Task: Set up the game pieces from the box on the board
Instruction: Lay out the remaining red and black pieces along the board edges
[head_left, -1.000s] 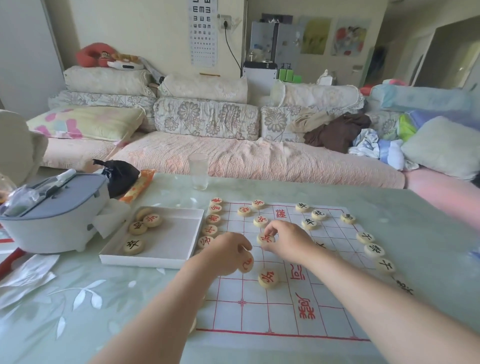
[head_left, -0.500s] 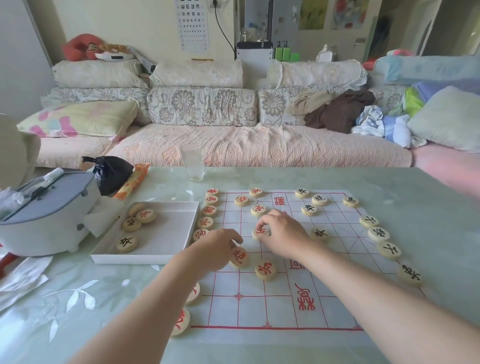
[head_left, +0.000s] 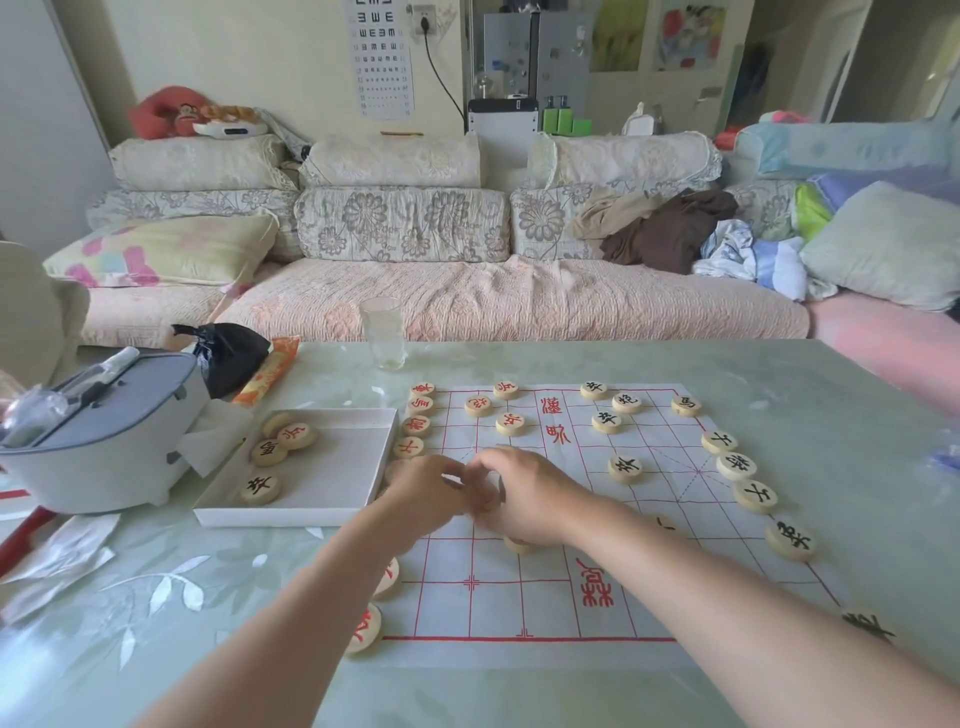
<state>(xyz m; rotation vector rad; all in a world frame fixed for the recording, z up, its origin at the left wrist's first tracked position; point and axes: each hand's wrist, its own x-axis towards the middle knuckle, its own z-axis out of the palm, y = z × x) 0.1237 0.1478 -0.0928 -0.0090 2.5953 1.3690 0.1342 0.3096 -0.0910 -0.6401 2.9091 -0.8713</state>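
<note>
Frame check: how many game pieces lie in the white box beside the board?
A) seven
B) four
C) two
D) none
B: four pieces lie in the white box, three bunched at its far left corner and one alone nearer the camera.

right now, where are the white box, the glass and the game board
white box (head_left: 337, 467): head view, bare floor of the box
glass (head_left: 383, 335): head view, middle of its clear wall
game board (head_left: 498, 608): head view, bare square near its front edge
</note>
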